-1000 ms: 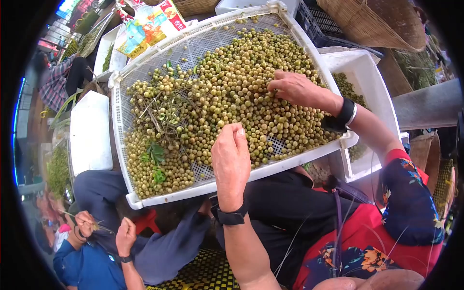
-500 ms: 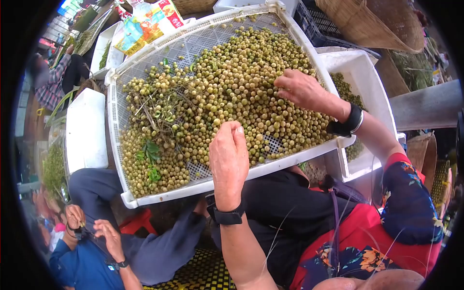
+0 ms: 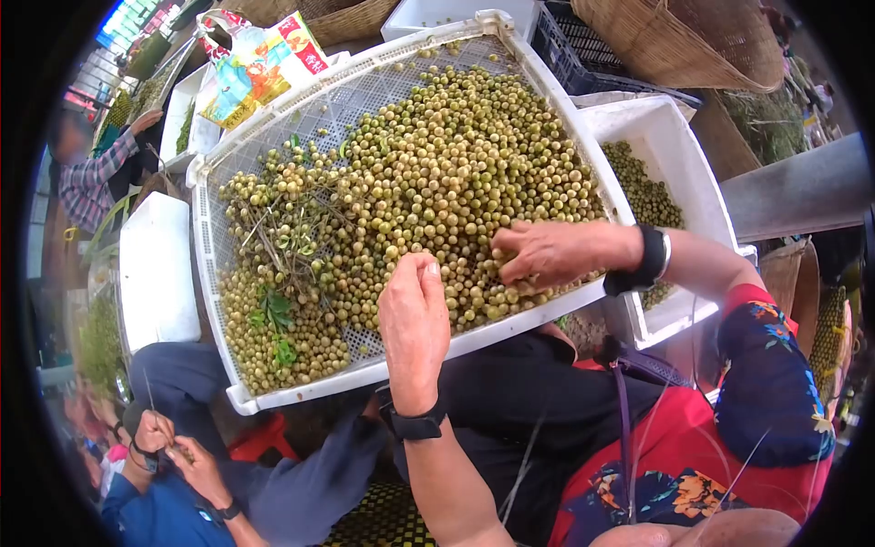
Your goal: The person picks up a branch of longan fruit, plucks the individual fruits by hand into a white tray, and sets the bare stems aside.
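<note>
White tray (image 3: 510, 322): round fruit (image 3: 456, 164); twigs (image 3: 264, 239) toward nine o'clock
White box (image 3: 694, 187), three o'clock: fruit
Left hand (image 3: 427, 263): grip pinched closed
Right hand (image 3: 503, 255): grip parted, at fruit

Left hand (image 3: 415, 328): covers part of the near edge of the tray (image 3: 319, 390); anything between its fingertips is hidden
Right hand (image 3: 556, 253): fingertips partly hidden at the fruit (image 3: 456, 173); whether they grip one cannot be told
Tray's near right corner: hidden behind the right wristband (image 3: 641, 262)
Stems (image 3: 266, 239): tangled towards the tray's left edge, hiding fruit beneath
White box (image 3: 688, 169): partly hidden by the tray's right edge and the right forearm
Bag (image 3: 264, 73), beyond the far edge: small print unreadable
Basket (image 3: 674, 36): cut off by the picture's top
Co-worker's hands (image 3: 173, 448): what they hold, too small to tell
Seated person (image 3: 91, 182): blurred
</note>
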Action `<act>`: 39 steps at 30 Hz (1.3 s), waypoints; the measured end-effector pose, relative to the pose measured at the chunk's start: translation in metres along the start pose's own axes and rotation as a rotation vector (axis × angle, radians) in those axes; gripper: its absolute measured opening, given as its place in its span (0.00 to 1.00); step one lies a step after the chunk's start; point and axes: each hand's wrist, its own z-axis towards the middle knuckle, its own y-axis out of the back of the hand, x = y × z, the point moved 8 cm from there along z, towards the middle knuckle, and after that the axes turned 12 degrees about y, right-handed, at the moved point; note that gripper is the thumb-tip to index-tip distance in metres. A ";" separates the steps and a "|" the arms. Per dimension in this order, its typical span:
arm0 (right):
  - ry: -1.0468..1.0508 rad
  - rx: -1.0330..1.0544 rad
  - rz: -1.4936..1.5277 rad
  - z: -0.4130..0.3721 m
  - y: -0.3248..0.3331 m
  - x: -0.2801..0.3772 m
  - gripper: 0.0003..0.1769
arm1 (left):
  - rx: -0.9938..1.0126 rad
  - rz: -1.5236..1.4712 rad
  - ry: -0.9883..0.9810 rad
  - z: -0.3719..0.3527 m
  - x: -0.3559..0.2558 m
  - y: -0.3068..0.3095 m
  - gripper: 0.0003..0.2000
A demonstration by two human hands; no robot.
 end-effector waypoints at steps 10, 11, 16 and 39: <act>-0.356 -0.604 -0.236 -0.042 0.103 -0.104 0.05 | -0.002 -0.003 -0.022 0.002 0.001 -0.004 0.12; -0.347 -0.602 -0.160 -0.041 0.096 -0.111 0.06 | -0.004 -0.001 -0.016 0.002 -0.001 -0.002 0.12; -0.300 -0.606 0.003 -0.037 0.086 -0.127 0.07 | 0.027 -0.026 0.012 0.002 -0.005 -0.004 0.10; -0.303 -0.960 0.264 -0.044 0.095 -0.064 0.05 | 0.000 -0.053 -0.085 0.003 -0.014 -0.020 0.10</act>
